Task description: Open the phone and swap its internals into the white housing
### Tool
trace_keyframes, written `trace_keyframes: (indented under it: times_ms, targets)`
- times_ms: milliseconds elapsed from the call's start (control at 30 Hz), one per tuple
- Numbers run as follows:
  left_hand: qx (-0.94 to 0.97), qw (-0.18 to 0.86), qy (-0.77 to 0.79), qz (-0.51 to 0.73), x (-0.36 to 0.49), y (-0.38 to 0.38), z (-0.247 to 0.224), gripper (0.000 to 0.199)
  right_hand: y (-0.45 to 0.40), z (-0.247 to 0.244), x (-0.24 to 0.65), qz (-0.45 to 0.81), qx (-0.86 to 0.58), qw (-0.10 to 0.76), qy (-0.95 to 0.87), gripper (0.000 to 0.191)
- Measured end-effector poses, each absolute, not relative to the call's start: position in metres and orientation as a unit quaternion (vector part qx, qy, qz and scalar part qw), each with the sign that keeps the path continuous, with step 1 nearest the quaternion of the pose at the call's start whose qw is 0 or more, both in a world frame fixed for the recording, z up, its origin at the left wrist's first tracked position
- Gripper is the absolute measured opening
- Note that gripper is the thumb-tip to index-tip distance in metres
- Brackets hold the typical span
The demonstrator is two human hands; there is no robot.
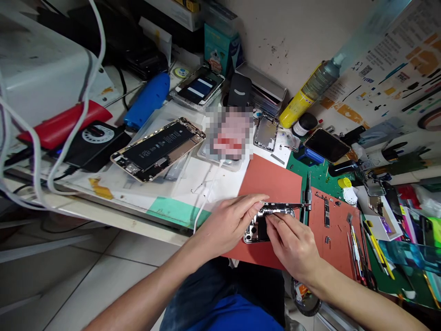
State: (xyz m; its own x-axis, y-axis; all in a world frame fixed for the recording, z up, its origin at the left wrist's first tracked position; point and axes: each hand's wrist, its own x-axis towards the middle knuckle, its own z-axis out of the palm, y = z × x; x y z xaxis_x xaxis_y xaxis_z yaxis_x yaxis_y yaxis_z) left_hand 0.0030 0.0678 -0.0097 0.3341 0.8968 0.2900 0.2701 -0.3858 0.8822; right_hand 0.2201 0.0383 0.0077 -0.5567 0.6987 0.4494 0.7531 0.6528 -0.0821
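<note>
An opened phone (pixel 254 233) with its inner parts and camera rings bared lies on the red-brown mat (pixel 275 177) in front of me. My left hand (pixel 231 220) is closed at the phone's left and far edge, thumb and fingers together. From its fingertips a thin dark strip (pixel 284 205), seen edge-on, runs right along the phone's far side; I cannot tell whether it is the raised screen. My right hand (pixel 292 243) bends over the phone's right part. Its fingertips are pinched together against the inside, and what they hold is hidden.
A black pen-like tool (pixel 308 193) stands just beyond the phone. Tweezers and other hand tools (pixel 354 243) lie on the right, near small loose parts (pixel 326 212). Another opened phone (pixel 160 149) lies at the left, with a white cable (pixel 208 195) beside it.
</note>
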Motion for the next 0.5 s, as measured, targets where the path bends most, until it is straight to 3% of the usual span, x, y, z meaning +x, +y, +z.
trace_keyframes:
  times_ms: [200, 500]
  targets:
    - [0.721, 0.379, 0.407, 0.413, 0.003, 0.068, -0.010, 0.034, 0.034, 0.002, 0.200, -0.073, -0.475, 0.270, -0.835, 0.014]
    - [0.712, 0.395, 0.401, 0.420, 0.003, 0.069, -0.010, 0.035, 0.021, 0.004, 0.166, -0.251, -0.468, 0.150, -0.834, 0.023]
